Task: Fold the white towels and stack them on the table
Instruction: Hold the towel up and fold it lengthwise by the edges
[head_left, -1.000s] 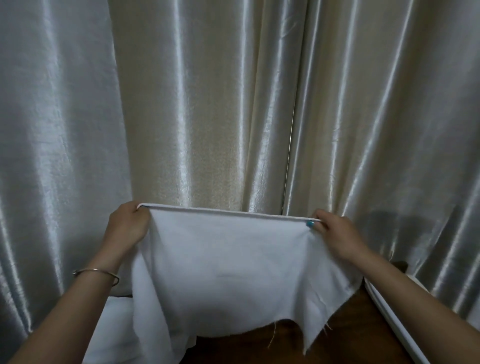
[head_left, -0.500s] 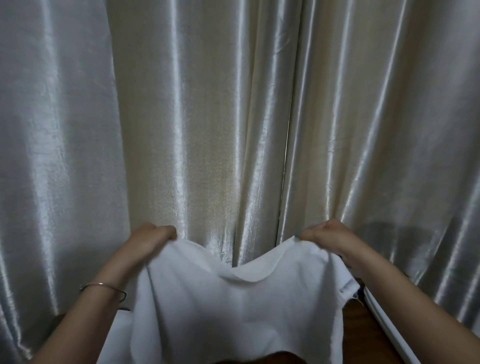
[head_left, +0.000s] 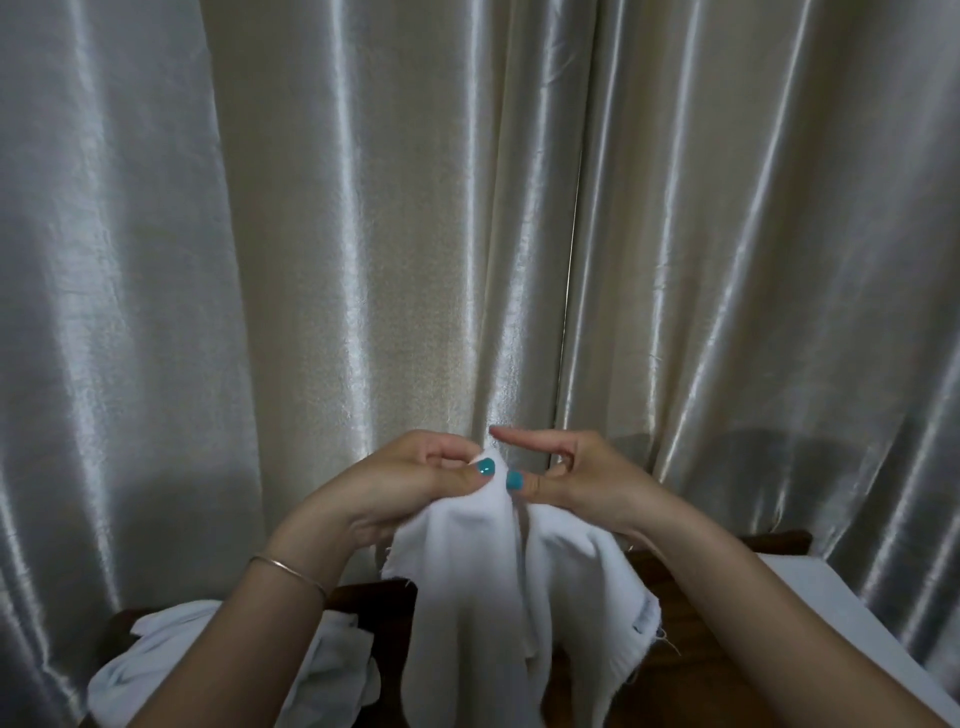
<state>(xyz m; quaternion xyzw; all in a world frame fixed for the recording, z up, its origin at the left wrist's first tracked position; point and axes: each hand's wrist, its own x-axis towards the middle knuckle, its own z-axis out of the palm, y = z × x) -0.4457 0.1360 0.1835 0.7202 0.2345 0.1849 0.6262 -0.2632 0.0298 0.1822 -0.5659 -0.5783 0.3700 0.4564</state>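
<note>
Both hands meet: the left hand (head_left: 415, 480) and right hand (head_left: 576, 480) pinch the white towel's (head_left: 483, 597) top corners together; it hangs below them over the bench (head_left: 680, 623).

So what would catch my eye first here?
Two hands meeting at centre: the left hand and right hand, both with teal nails, pinch the top of a white towel that hangs down between them. Behind hangs a shiny pale curtain; a heap of white towels lies lower left.
</note>
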